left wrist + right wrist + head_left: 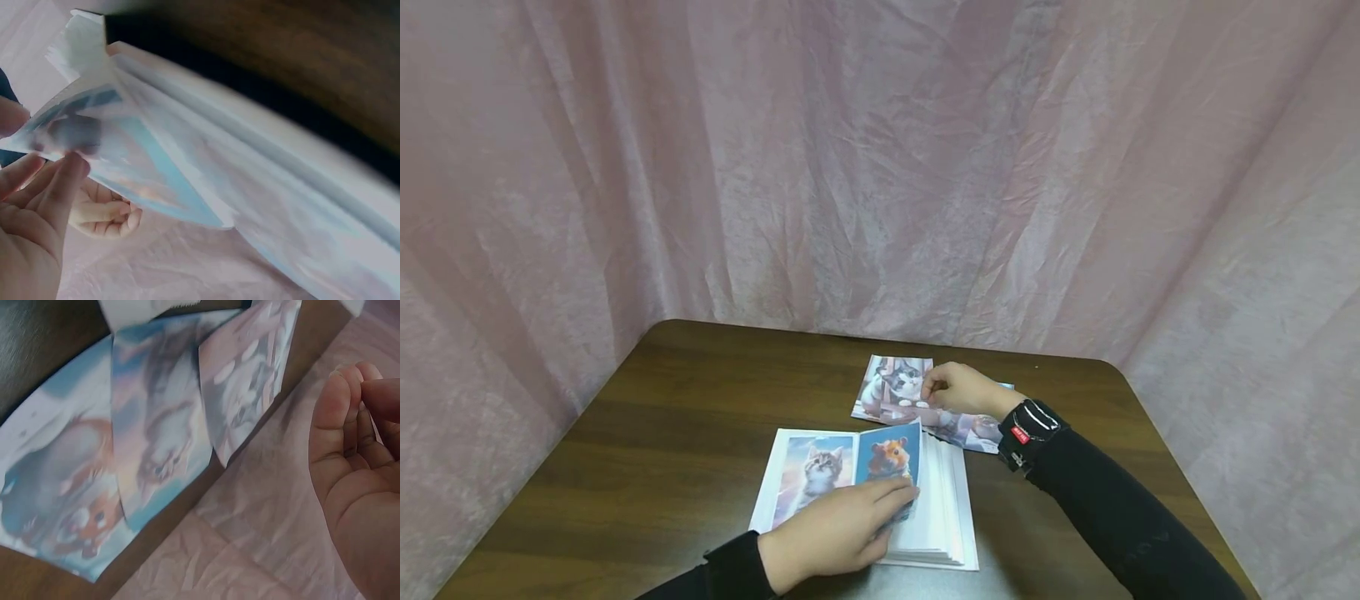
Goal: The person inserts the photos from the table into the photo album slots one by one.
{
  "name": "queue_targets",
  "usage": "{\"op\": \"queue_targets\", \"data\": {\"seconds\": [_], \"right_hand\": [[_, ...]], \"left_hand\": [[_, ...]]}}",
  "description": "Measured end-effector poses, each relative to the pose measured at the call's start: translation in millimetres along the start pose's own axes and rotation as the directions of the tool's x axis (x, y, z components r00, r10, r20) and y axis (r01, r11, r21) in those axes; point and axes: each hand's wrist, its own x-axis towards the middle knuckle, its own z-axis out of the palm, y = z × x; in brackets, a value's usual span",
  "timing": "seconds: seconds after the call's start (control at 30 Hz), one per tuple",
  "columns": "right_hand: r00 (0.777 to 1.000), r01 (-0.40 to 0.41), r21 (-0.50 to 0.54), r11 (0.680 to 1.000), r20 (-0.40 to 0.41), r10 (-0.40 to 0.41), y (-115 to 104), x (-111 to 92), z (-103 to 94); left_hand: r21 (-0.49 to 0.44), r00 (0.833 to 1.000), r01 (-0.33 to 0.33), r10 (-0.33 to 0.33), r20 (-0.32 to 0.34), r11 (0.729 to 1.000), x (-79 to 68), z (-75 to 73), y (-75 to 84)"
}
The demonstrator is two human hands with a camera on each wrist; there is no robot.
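Observation:
An open photo album lies on the table, a grey kitten picture on its left page. My left hand pinches the edge of a clear sleeve page with an orange hamster picture; this page is lifted. In the left wrist view, the left hand has its thumb and fingers at the page. Behind the album, my right hand hovers over loose picture cards, its thumb against curled fingers. Nothing shows between the fingers of the right hand in the right wrist view.
Overlapping cards lie beyond the album: a grey-and-white cat card, a kitten card and a hamster card. The brown wooden table ends at a pink curtain.

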Motion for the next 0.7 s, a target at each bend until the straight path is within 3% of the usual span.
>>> {"op": "queue_targets", "data": {"seconds": [0.2,0.4,0.7], "right_hand": [[0.999,0.001,-0.017,1.0,-0.038,-0.002,10,-6,-11.2],[0.998,-0.05,0.002,0.999,-0.048,0.05,19,-10,-19.1],[0.993,-0.093,-0.001,0.996,-0.069,0.093,30,-20,-33.2]], "left_hand": [[0.009,0.993,-0.026,0.027,-0.115,1.0,-6.2,-9.9,0.2],[0.064,0.966,-0.04,0.055,-0.254,0.997,-18.2,-20.2,-5.7],[0.117,0.951,-0.012,0.048,-0.305,0.993,-40.2,-33.1,-18.0]]}}
